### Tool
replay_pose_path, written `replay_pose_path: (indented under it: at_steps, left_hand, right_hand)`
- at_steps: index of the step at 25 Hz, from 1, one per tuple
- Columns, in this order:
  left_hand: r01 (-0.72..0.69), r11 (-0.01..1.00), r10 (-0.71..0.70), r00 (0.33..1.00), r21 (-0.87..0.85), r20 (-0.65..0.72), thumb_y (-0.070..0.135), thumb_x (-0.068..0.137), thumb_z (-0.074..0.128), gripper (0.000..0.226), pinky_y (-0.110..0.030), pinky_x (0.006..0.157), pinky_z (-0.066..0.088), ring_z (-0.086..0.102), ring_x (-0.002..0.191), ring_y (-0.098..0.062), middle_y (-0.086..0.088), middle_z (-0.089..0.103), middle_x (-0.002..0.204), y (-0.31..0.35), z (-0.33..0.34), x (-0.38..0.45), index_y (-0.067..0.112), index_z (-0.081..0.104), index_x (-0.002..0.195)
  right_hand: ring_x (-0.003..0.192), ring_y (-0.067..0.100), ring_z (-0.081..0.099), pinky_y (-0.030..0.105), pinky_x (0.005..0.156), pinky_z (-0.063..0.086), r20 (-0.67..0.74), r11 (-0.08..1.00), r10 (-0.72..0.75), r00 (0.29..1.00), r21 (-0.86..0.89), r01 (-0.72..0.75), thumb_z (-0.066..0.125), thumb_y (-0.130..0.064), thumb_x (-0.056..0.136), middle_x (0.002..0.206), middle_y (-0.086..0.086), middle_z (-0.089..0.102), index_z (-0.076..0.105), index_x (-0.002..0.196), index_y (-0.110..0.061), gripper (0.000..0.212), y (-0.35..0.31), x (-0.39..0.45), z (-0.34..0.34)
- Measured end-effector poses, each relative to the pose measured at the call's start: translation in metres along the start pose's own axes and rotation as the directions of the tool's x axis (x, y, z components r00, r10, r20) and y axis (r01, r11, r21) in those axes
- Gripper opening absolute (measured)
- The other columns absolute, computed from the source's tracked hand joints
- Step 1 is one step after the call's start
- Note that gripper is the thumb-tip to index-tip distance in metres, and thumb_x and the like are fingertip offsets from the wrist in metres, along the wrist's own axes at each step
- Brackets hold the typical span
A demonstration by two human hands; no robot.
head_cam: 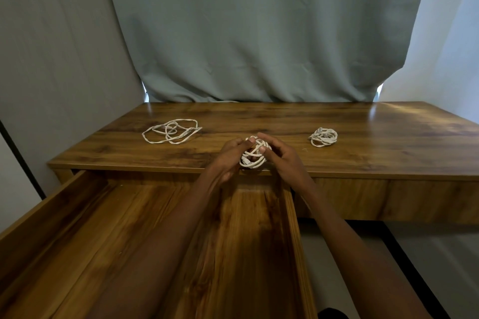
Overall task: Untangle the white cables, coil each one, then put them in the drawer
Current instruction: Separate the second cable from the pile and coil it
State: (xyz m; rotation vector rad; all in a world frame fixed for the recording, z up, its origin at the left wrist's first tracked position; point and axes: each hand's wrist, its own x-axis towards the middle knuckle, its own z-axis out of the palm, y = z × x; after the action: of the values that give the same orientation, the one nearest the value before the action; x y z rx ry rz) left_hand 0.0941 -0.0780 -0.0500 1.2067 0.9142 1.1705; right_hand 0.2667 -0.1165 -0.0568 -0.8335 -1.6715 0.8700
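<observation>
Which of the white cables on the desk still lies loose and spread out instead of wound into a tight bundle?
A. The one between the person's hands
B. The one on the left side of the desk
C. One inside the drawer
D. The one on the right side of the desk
B: the left cable sprawls in wide open loops, while the right cable and the held cable are compact bundles.

Dim, soft light leaks past the curtain; desk shows glare, edges bow

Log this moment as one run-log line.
hands: left and right hold coil | desk: loose cable, coiled cable | drawer: open
</observation>
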Motion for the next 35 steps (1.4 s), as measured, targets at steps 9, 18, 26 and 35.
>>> replay_pose_path:
  at_steps: [9,18,26,35]
  left_hand:
    - [-0.226,0.971,0.232,0.97,0.073,-0.074,0.026,0.093,0.068,0.027,-0.047,0.088,0.057,0.071,0.096,-0.03,-0.015,0.074,0.108,-0.014,0.002,0.002,0.015,0.067,0.118]
    - [-0.439,0.842,0.488,0.868,0.313,-0.094,0.014,0.094,0.063,0.023,-0.027,0.081,0.054,0.068,0.092,-0.009,-0.002,0.072,0.104,-0.016,0.008,-0.001,0.011,0.064,0.117]
    - [-0.26,0.965,0.263,0.954,0.045,-0.146,0.015,0.095,0.064,0.027,-0.021,0.061,0.054,0.071,0.078,-0.009,-0.006,0.073,0.099,-0.004,0.0,-0.002,0.009,0.064,0.122]
    - [-0.279,0.956,0.294,0.927,0.095,-0.235,0.025,0.095,0.066,0.03,-0.02,0.05,0.051,0.066,0.063,-0.009,-0.008,0.072,0.087,-0.005,0.012,-0.006,0.003,0.067,0.115]
  right_hand:
    - [0.108,0.027,0.071,0.04,0.093,0.059,0.06,0.881,0.219,0.974,0.417,-0.224,0.063,-0.006,0.096,0.119,0.014,0.074,0.059,0.139,-0.017,0.044,-0.003,0.006,-0.004]
    - [0.112,0.027,0.068,0.04,0.09,0.06,0.105,0.892,0.138,0.985,0.418,-0.17,0.06,0.011,0.091,0.129,0.015,0.067,0.056,0.14,-0.019,0.057,0.004,0.008,0.002]
    - [0.108,0.005,0.057,0.032,0.083,0.054,-0.082,0.842,-0.259,0.962,-0.507,0.184,0.065,-0.04,0.095,0.126,-0.007,0.056,0.067,0.12,-0.035,0.025,0.012,0.006,0.011]
    - [0.094,0.016,0.054,0.029,0.073,0.046,-0.099,0.559,-0.568,0.817,-0.775,0.295,0.053,-0.032,0.103,0.113,0.007,0.057,0.071,0.116,-0.015,0.029,0.014,0.006,0.012]
